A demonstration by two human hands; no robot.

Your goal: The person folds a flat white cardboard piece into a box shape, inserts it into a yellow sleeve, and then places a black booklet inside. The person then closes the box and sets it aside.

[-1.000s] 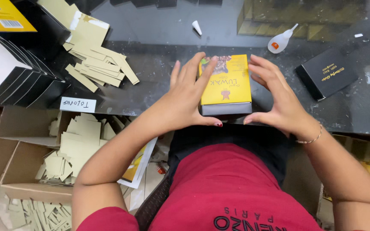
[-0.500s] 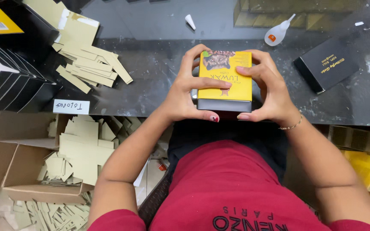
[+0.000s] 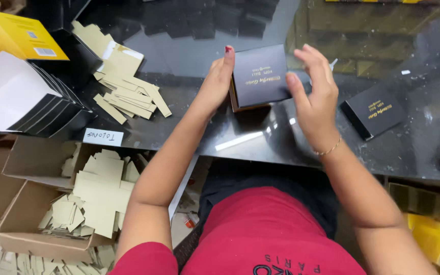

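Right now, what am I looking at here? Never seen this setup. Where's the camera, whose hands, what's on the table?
There is no machine: a person works with two bare hands, and the single camera sits on their head, looking down, so their red shirt fills the bottom of the picture.

The left hand presses against the left side of a small black box with gold print, standing on the dark glossy table. The right hand is open at the box's right side; I cannot tell if it touches.

On the table: a heap of beige cardboard pieces at left, a stack of flat black sleeves beyond it, a yellow box in the corner, and a second black box at right. Below the table edge, open cartons hold more beige pieces.
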